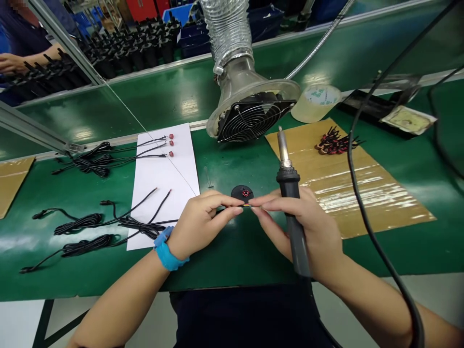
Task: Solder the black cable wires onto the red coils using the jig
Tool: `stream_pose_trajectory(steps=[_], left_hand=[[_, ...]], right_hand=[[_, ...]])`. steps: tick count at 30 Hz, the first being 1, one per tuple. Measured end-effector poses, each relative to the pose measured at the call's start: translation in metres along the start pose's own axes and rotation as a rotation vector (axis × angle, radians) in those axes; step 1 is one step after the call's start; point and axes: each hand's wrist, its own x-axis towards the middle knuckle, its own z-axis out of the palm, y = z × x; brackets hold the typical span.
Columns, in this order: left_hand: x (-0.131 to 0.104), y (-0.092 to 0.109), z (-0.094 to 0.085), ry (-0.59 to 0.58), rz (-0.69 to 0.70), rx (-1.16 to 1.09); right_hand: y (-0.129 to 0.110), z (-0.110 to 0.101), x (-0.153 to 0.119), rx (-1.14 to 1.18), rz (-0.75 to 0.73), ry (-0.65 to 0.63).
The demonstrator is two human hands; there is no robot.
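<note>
L hand (203, 215): thumb & index pinched nearly closed on a thin coloured wire (247, 205); R hand (313, 224): fingers part-curled w/ soldering iron (289, 186) tucked across, tip up, thumb & index tips close together at wire's other end, exact grip too small to tell; wire sits between both sets of fingertips, just this side of a black disc (237, 190); best to pinch near the ends, keep strands straight, & keep the iron tip clear of skin; fan hood (253, 121) beyond, good to work under it for fumes; white sheet (165, 169) w/ black cables (87, 220) to L; brown mat (362, 193) w/ red-black leads (333, 142) to R; co-worker's hand (12, 63) far L.
</note>
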Motion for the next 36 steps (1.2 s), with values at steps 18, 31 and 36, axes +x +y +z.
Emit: stream_pose_trajectory(steps=[18, 31, 36], left_hand=[[-0.009, -0.002, 0.011, -0.168, 0.024, -0.192], [-0.017, -0.002, 0.033, 0.056, 0.016, -0.159], [-0.012, 0.004, 0.022, 0.005, -0.285, -0.463]], right_hand=[[-0.018, -0.006, -0.017, 0.187, 0.043, 0.049], [-0.027, 0.007, -0.031, 0.007, 0.125, 0.119], [-0.022, 0.019, -0.032, -0.036, 0.061, 0.186]])
